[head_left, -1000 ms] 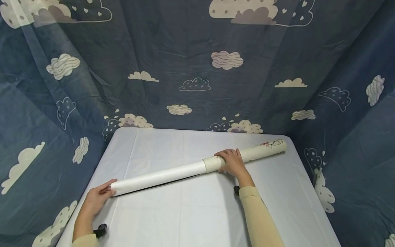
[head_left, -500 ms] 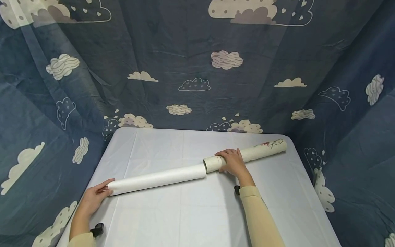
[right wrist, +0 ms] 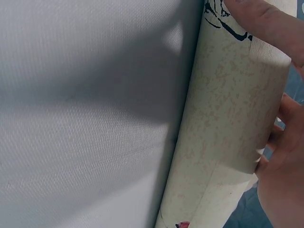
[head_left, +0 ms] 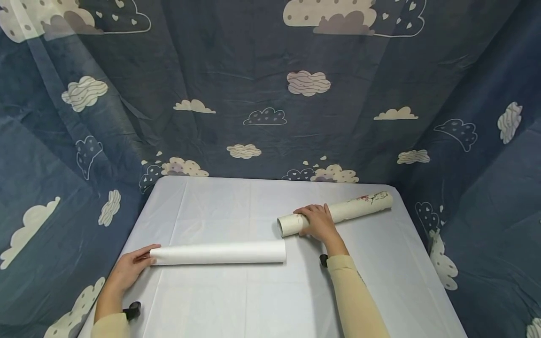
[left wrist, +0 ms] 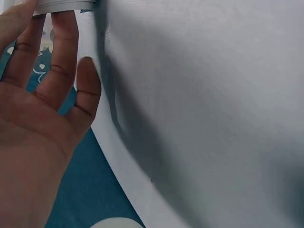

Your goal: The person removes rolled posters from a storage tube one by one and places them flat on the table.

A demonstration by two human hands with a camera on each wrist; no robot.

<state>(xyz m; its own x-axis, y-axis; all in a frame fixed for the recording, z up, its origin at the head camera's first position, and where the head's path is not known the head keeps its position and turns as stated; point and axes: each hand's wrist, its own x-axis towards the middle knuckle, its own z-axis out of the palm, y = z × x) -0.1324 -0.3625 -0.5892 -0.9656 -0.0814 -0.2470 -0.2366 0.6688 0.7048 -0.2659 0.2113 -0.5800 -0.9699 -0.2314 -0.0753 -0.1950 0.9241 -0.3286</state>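
Note:
A smooth white paper roll [head_left: 220, 253] lies across the table, and my left hand [head_left: 126, 272] pinches its left end. In the left wrist view, thumb and fingers close on the layered edge of the roll [left wrist: 61, 5], while the little finger stays off it. Farther right, my right hand [head_left: 319, 223] grips a cream cardboard tube [head_left: 363, 204] near its open left end. This tube [right wrist: 223, 114] has speckles, dark branch drawings and red blossoms; the thumb presses its top in the right wrist view. The roll's right end sits just below the tube's mouth, apart from it.
Both things are on a table with a white cloth [head_left: 211, 300]. Dark blue curtains [head_left: 236, 56] printed with clouds hang behind and at both sides. A black wrist strap mount [head_left: 133, 311] shows on the left wrist.
The white roll's right end has come out of line with the tube's mouth and swung toward the front, so the roll now lies nearly level. The right hand and tube have stayed put.

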